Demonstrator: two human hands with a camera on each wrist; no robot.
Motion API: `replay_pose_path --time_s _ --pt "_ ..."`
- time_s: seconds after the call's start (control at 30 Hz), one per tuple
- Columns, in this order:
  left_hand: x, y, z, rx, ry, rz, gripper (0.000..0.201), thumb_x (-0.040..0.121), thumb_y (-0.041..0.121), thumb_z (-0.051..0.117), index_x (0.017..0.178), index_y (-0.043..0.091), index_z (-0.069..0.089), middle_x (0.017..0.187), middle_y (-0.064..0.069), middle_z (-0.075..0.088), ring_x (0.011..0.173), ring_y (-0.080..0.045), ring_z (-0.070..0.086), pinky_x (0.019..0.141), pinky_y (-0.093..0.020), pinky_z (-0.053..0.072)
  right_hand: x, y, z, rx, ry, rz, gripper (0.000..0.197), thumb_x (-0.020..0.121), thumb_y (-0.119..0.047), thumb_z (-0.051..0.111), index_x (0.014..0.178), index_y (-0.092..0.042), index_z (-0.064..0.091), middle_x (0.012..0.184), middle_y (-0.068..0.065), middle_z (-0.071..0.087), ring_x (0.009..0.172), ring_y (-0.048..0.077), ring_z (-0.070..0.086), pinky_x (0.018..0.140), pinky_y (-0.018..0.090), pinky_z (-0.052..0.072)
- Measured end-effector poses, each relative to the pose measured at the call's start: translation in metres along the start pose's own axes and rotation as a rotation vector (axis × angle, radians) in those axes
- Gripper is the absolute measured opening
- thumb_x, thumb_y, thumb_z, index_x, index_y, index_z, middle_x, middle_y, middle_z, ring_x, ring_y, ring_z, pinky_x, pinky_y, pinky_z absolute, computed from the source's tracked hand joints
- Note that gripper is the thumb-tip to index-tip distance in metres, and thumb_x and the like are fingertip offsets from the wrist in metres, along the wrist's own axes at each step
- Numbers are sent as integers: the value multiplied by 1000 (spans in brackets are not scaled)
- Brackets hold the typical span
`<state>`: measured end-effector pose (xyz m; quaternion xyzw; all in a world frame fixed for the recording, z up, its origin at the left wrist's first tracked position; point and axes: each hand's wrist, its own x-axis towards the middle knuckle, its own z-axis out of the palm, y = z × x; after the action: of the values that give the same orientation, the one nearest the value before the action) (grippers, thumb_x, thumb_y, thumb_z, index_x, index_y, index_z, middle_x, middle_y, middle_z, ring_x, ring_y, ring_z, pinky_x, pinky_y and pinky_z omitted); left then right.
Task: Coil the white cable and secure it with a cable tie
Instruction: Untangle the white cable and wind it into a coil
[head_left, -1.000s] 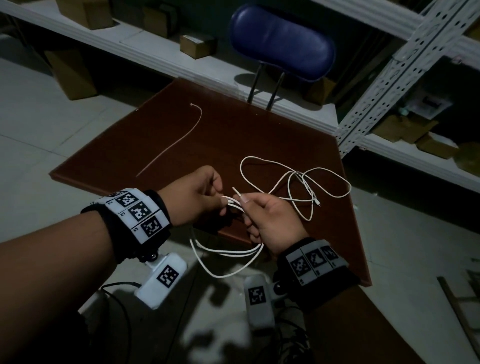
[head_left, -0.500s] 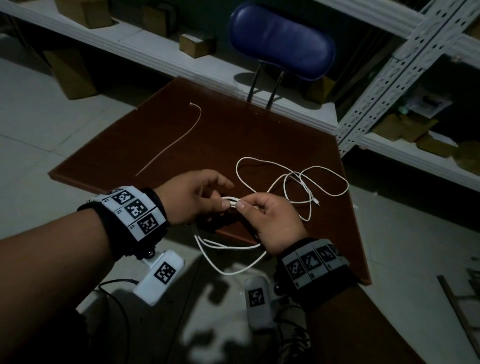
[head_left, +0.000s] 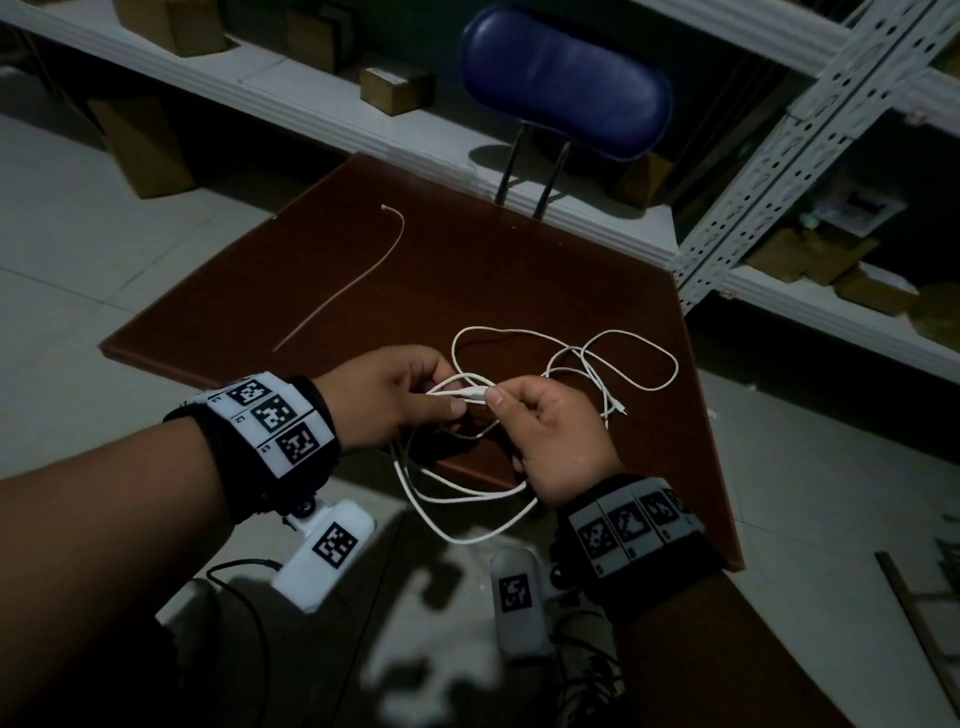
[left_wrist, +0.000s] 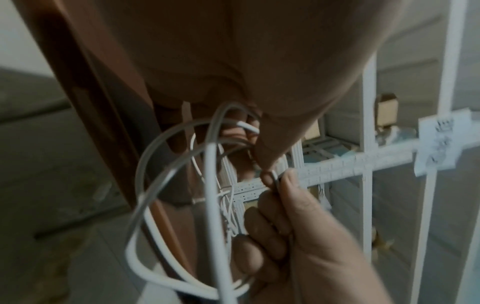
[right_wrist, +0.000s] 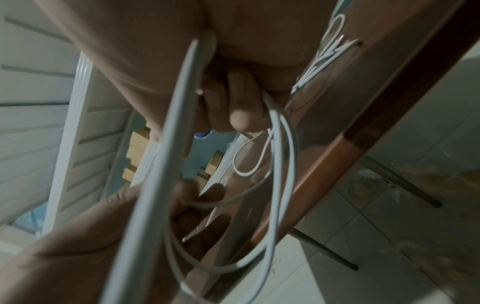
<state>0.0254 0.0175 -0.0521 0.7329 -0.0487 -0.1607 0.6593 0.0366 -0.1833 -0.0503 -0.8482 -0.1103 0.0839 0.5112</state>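
Note:
The white cable lies partly loose on the brown table, with several loops hanging below my hands past the table's near edge. My left hand pinches the gathered strands. My right hand pinches the cable close to its plug, right against the left fingers. The left wrist view shows the loops and my right hand curled round them. In the right wrist view the cable runs past my fingers. A thin pale cable tie lies alone on the table's far left.
A blue chair back stands behind the table. White metal shelving with cardboard boxes runs along the back and right. The table's near edge is just under my hands, with tiled floor below.
My right hand has brought another length of cable up to the left fingers. The loose part on the table has slid slightly toward my hands.

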Motion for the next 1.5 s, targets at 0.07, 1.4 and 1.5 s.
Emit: replay_pose_path --time_s 0.07,1.4,1.5 --pt "1 1 -1 -86 14 -10 6 89 6 68 90 9 62 68 -2 67 58 -11 62 53 -21 49 -1 -2 -2 33 14 38 20 100 -29 60 92 -15 73 45 -16 55 41 3 50 47 20 36" --pt "-2 22 -18 -693 228 -142 30 98 27 56 73 15 44 48 2 36 34 -8 28 33 -13 23 -6 4 -24 -517 -206 -232 7 81 -26 79 80 -20 78 81 -12 59 84 14 63 81 34 51" --pt "-4 24 -20 -680 213 -171 31 99 28 54 74 15 42 46 2 36 32 -7 28 31 -13 24 -3 1 -26 -513 -61 -96 17 85 -34 76 70 -30 69 72 -11 57 71 8 58 70 31 49"
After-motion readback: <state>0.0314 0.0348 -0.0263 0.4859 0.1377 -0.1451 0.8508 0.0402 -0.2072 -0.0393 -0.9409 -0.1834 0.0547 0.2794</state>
